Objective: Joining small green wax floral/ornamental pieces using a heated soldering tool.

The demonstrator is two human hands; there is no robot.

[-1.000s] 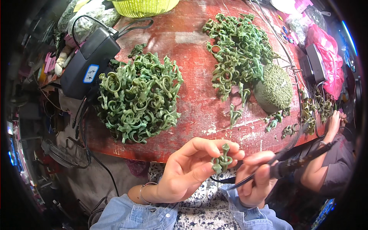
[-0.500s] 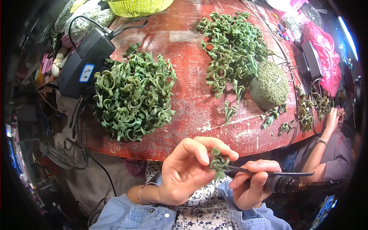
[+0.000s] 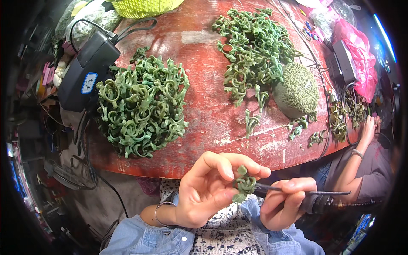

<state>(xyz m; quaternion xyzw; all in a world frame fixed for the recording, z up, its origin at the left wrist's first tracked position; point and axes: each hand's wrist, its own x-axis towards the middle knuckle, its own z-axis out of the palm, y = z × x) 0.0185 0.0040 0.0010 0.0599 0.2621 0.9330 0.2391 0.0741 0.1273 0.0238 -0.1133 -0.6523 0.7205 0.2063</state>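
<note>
Just beyond my lap, my left hand (image 3: 199, 195) pinches a small green wax-like ring piece (image 3: 245, 184) with leaf-shaped ends between thumb and fingers. My right hand (image 3: 285, 202) is closed around a thin dark metal carving tool (image 3: 329, 193). The tool's working end reaches the right side of the ring piece; the exact contact is too small to tell. Behind the right hand runs a thick black cylindrical thing (image 3: 316, 205); whether my fingers also hold it I cannot tell.
On the red worn table (image 3: 204, 127) lie a left pile of green ring pieces (image 3: 142, 106) and a far right pile (image 3: 255, 46). Beside the latter sits a textured green dome (image 3: 297, 89). A black device (image 3: 87, 70) with cables stands left. Another person's arm (image 3: 355, 157) rests at right.
The ring piece has turned slightly in my left fingers. The tool has tilted closer to level in my right hand. The view has shifted a little, moving the table things leftward.
</note>
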